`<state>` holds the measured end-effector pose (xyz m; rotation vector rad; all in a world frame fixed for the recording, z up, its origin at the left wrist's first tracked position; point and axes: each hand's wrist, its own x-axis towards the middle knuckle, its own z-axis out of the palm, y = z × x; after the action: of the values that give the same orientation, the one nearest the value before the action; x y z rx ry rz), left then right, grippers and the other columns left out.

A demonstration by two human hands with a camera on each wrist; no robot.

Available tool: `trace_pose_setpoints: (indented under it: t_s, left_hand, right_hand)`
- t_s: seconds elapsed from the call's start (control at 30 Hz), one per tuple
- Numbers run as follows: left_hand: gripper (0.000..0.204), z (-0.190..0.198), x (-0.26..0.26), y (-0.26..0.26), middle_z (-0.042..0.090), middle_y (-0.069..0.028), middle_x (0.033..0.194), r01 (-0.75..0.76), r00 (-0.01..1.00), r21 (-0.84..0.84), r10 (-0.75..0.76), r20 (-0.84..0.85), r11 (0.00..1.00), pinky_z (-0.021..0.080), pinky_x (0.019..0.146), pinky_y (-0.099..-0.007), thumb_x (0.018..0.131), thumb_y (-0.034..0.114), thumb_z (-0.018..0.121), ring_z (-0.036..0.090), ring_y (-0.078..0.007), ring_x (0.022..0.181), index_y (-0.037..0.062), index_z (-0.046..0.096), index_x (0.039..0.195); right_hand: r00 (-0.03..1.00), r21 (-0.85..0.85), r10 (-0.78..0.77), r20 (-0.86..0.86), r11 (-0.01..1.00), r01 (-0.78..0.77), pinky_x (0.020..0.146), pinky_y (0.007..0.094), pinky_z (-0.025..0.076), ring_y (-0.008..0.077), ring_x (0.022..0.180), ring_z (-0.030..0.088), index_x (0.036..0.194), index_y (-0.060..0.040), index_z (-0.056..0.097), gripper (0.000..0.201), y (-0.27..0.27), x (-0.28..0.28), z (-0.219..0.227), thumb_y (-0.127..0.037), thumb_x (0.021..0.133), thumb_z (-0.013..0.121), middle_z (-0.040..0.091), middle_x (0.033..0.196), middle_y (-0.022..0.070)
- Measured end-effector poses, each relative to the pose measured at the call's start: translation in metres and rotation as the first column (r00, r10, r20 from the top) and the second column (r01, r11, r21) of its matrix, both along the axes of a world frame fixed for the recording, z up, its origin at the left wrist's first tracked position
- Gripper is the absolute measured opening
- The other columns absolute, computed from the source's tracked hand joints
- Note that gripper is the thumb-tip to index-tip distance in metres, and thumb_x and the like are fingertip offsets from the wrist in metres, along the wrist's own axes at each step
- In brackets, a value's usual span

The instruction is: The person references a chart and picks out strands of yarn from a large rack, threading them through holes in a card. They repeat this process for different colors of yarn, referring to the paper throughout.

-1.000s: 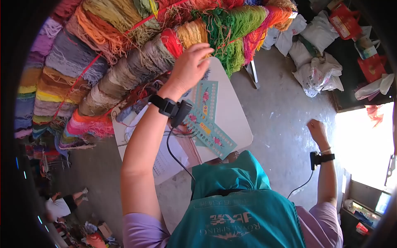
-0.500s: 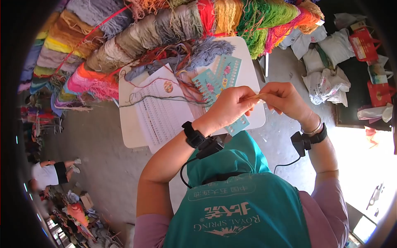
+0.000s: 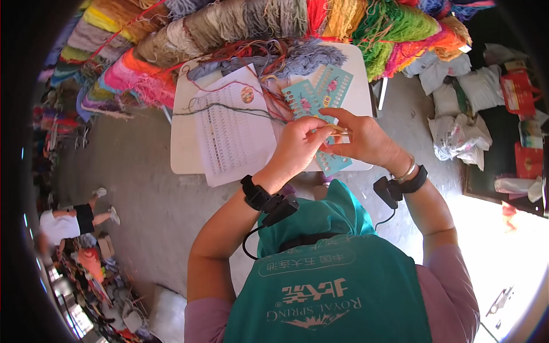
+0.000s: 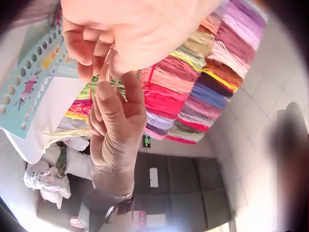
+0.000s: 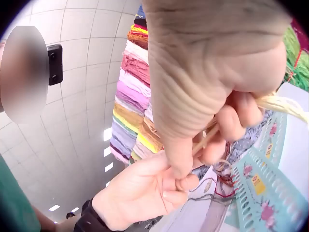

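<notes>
Over the table's front edge, my left hand (image 3: 294,146) and right hand (image 3: 366,137) are close together with pale yellow thread (image 3: 338,131) between them. The left thumb and fingers pinch the thread. My right fingers curl round it, and its loose tail (image 5: 285,105) sticks out past that hand in the right wrist view. In the left wrist view, the thread's tail (image 4: 67,135) hangs beside the right hand. Under the hands lie teal cards (image 3: 337,88) with punched holes and pink flowers, partly covered by the fingers.
A white table (image 3: 184,140) carries a printed sheet (image 3: 229,137), loose red and green strands, and a grey-blue hank (image 3: 314,60). Behind it hang rows of coloured hanks (image 3: 229,28). White bags (image 3: 457,137) sit on the floor at right; another person (image 3: 63,224) is far left.
My left hand has come back from the hanks behind the table and the right hand has swung in from the side. Both now hold the thread, and the right fingers have spread and turned.
</notes>
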<state>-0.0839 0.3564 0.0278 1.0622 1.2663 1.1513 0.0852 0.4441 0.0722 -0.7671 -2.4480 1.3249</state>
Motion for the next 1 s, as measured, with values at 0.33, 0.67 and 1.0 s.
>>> trace_pose_setpoints:
  t_s: [0.33,0.67,1.0]
  left_hand:
    - [0.024,-0.036,0.024,-0.039,0.069,-0.0014,0.094,-0.181,0.901,-0.432,0.324,0.287,0.884,0.044,0.061,-0.0218,0.098,0.026,0.063,0.062,-0.0082,0.079,0.004,0.07,0.104]
    - [0.04,-0.04,0.018,-0.055,0.06,-0.0099,0.125,-0.386,0.74,-0.523,0.593,0.316,0.76,0.051,0.073,-0.0275,0.099,0.023,0.059,0.064,-0.0154,0.084,-0.0015,0.055,0.131]
    - [0.041,-0.06,0.015,-0.051,0.061,-0.0051,0.106,-0.382,0.844,-0.486,0.511,0.163,0.786,0.05,0.078,-0.0301,0.097,0.019,0.059,0.062,-0.0145,0.089,-0.0007,0.054,0.132]
  right_hand:
    - [0.968,-0.092,-0.071,-0.24,0.995,0.05,0.054,0.0292,0.048,0.0142,0.056,0.06,0.091,-0.0038,0.071,0.007,-0.007,0.01,-0.068,-0.006,0.085,0.069,0.065,0.069,0.0074]
    - [0.986,-0.253,-0.138,-0.09,0.961,0.112,0.054,0.0284,0.046,0.008,0.057,0.053,0.088,-0.0021,0.064,0.007,0.012,-0.036,-0.121,-0.008,0.085,0.065,0.06,0.065,0.0037]
    - [0.989,-0.204,-0.098,-0.108,0.976,0.074,0.055,0.0279,0.047,0.0088,0.057,0.054,0.087,-0.0029,0.062,0.006,0.006,-0.03,-0.127,-0.007,0.084,0.066,0.057,0.063,0.0035]
